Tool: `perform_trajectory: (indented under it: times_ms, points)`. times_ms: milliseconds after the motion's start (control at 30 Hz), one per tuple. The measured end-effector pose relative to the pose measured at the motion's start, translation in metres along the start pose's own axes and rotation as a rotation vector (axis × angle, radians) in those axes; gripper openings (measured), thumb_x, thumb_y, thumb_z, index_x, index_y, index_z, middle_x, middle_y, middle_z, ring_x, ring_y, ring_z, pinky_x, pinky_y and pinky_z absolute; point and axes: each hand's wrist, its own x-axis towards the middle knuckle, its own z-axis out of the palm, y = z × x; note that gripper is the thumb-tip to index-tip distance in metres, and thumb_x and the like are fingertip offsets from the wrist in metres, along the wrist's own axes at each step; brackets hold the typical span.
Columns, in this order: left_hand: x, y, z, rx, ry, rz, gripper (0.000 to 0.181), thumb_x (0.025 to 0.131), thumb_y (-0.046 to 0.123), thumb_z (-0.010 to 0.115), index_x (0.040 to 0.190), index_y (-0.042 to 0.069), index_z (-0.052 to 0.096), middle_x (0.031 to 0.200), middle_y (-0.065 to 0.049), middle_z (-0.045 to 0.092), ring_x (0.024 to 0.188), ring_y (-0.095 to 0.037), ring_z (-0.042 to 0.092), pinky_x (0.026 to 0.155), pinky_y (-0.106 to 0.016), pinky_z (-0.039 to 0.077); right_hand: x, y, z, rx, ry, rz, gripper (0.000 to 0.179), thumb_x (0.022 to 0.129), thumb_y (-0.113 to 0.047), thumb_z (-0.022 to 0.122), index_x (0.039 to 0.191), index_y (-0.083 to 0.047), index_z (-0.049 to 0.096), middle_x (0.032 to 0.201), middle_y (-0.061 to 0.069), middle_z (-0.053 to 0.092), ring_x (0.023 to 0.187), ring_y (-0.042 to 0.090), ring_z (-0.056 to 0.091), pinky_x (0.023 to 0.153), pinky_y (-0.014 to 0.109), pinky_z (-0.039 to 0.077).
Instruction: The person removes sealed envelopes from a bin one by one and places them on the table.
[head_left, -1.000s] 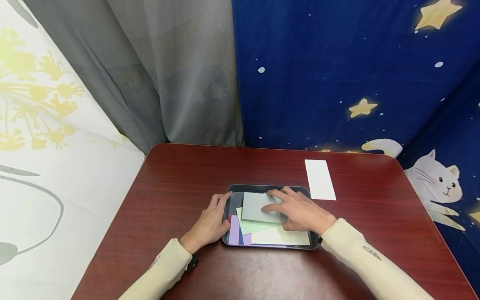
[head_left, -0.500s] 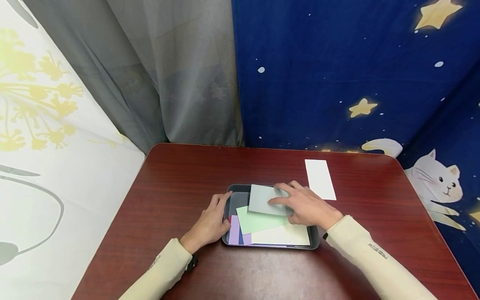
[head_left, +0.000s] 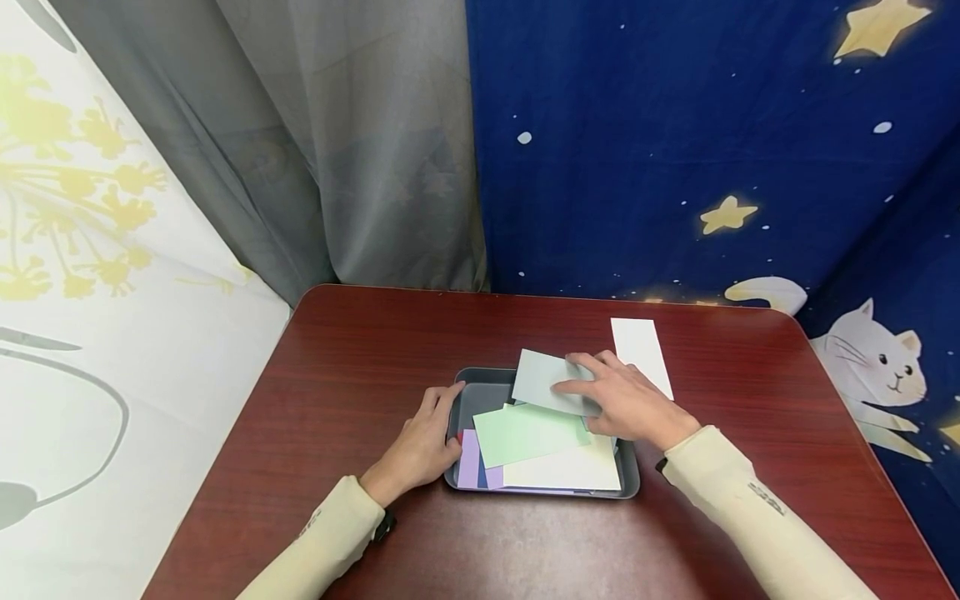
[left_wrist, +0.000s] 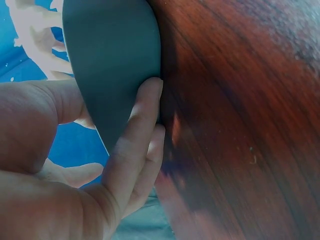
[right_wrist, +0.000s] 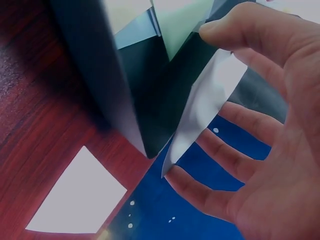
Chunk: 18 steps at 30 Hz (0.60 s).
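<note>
A dark grey tray holds several overlapping paper cards. My left hand grips its left side; in the left wrist view, fingers lie along the tray's outer wall and the thumb reaches over the rim. My right hand holds a pale grey card between thumb and spread fingers, tilted over the tray's far edge. The right wrist view shows that card beside the tray wall. Beneath it lie a light green card, a cream card and purple paper, partly covered.
A white card lies on the dark red wooden table, beyond the tray to the right. A grey curtain and a blue starry curtain hang behind the table's far edge.
My right hand has carried the pale grey card away from me and to the right, uncovering more of the green card. My left hand stays on the tray, which has not moved.
</note>
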Motion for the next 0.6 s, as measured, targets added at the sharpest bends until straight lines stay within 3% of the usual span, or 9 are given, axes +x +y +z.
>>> perform_trajectory:
  times_ms: [600]
  points:
    - [0.0,0.002,-0.001,0.002,0.004,-0.002,0.085,0.092,-0.004,0.068,0.17,0.007,0.036,0.153,-0.018,0.045,0.1,-0.028,0.065,0.091,-0.057,0.05,-0.005,0.016,0.001,-0.001,0.033,0.095,0.062,0.084,-0.007,0.086,0.142,-0.027,0.076,0.158,0.018,0.052,0.119,0.041,0.057,0.084,0.062,0.057]
